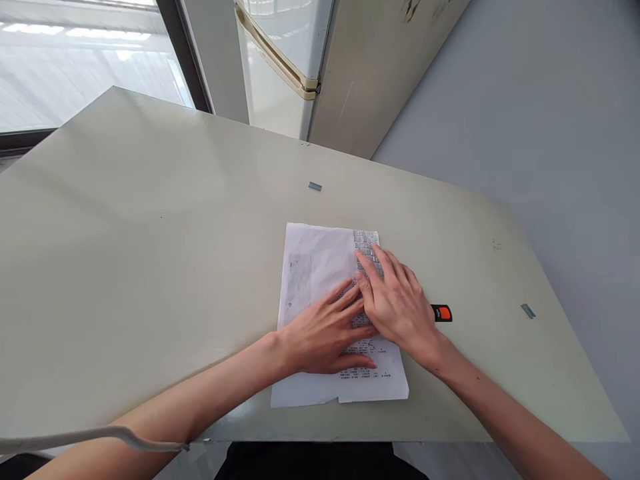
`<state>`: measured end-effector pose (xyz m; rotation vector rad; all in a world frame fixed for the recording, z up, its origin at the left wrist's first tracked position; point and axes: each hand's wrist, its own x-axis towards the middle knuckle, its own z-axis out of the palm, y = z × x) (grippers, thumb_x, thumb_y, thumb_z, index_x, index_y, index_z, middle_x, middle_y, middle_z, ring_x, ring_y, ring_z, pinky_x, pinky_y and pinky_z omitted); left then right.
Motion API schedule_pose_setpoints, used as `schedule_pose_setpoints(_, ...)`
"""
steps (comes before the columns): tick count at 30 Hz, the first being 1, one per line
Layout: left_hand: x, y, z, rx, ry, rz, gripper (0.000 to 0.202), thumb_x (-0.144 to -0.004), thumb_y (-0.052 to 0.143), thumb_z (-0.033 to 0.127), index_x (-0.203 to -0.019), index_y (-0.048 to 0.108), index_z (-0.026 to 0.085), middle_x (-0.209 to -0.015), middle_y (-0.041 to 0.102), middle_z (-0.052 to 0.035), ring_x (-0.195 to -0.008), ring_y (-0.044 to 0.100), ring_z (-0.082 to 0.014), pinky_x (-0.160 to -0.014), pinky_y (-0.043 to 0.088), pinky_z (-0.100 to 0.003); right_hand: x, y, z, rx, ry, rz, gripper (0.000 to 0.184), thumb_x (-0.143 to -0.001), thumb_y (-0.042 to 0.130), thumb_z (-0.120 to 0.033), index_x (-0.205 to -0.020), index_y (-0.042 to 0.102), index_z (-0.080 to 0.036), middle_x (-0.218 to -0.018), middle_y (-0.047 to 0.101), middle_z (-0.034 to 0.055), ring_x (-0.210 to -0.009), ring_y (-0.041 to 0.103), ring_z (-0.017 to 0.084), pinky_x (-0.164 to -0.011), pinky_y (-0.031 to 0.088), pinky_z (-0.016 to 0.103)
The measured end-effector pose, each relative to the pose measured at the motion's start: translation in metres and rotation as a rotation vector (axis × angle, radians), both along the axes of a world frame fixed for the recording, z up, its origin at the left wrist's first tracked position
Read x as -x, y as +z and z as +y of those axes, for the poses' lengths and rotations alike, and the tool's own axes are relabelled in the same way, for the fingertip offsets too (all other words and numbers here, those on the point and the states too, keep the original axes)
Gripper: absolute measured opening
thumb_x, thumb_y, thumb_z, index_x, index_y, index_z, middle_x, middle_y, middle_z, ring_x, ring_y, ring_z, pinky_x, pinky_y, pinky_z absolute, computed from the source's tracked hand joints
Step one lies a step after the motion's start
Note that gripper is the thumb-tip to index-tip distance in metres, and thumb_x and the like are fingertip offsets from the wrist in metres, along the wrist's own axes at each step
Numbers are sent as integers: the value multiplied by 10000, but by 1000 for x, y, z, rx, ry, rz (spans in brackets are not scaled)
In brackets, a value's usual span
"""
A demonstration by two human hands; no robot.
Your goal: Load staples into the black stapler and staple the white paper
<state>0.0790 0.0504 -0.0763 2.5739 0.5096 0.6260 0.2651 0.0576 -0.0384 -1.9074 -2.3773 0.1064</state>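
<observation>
A folded white sheet of paper (310, 267) with printed text lies on a pale green table (150, 253). My left hand (325, 330) rests flat on the lower middle of the paper, fingers spread and pointing right. My right hand (397, 303) lies flat over the paper's right part, fingers together and pointing up-left along the folded strip. The two hands touch at the fingers. Neither hand holds anything.
A small black and orange object (443, 313) lies on the table just right of my right hand, partly hidden by it. Two small grey strips, one (315, 186) behind the paper and another (528, 311) at the right, lie on the table. A refrigerator (300, 60) stands behind the table.
</observation>
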Motion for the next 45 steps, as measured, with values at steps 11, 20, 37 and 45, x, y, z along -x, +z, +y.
schedule_pose_setpoints(11, 23, 7, 4, 11, 28, 139, 636, -1041, 580, 572, -1625, 426, 374, -1768, 108, 8, -1624, 135, -354, -1331, 173, -568, -62, 21, -18, 114, 43, 459, 423, -1115, 348, -517, -1392, 604, -326, -1383, 708, 41, -1300, 645, 258, -1092, 527, 459)
schedule_pose_setpoints(20, 70, 28, -7, -31, 183, 217, 557, -1081, 559, 462, -1616, 433, 372, -1739, 256, -2, -1607, 244, -317, -1305, 273, -562, -108, -9, -63, -3, -78, 493, 312, -1034, 571, -558, -1200, 671, -315, -1104, 770, 54, -955, 730, 262, -781, 598, 391)
schedule_pose_setpoints(37, 44, 21, -7, -156, 289, 371, 760, -1029, 589, 580, -1685, 278, 355, -1735, 281, -74, -1594, 270, -375, -1285, 152, -679, -142, -12, -112, -100, -774, 1091, 489, -769, 822, -596, -1111, 754, -253, -973, 794, 50, -846, 719, 262, -715, 610, 345)
schedule_pose_setpoints(45, -140, 3, 40, -31, 208, 257, 727, -974, 612, 675, -1546, 536, 233, -1695, 378, -151, -1608, 225, -393, -1268, 89, -727, -154, 6, -122, -204, -806, 1022, 468, -763, 819, -613, -1068, 759, -263, -889, 761, 40, -773, 663, 245, -624, 558, 318)
